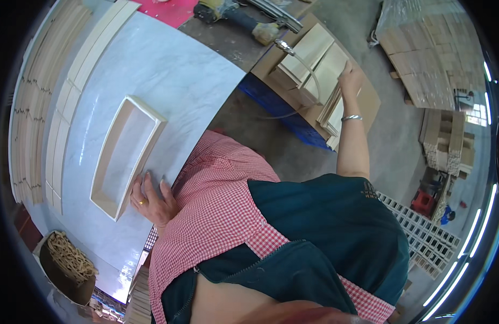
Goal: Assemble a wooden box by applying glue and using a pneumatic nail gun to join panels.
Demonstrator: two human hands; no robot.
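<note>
Pale wooden rectangular frame (141, 162), long axis slanting away, lies forward-left of left hand (154, 202), fingers spread; farther right hand's (350, 82) grip unclear.

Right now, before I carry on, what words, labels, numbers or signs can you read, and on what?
Dark green top, right sleeve: small print, too small and blurred to read.
Wooden frame by the left hand: no text seen.
No other text can be made out.

Floor (395, 156): grey | table (168, 65): white, marble-patterned, glossy | window (478, 114): bright, far right | tube lights (484, 222): lit, white
</note>
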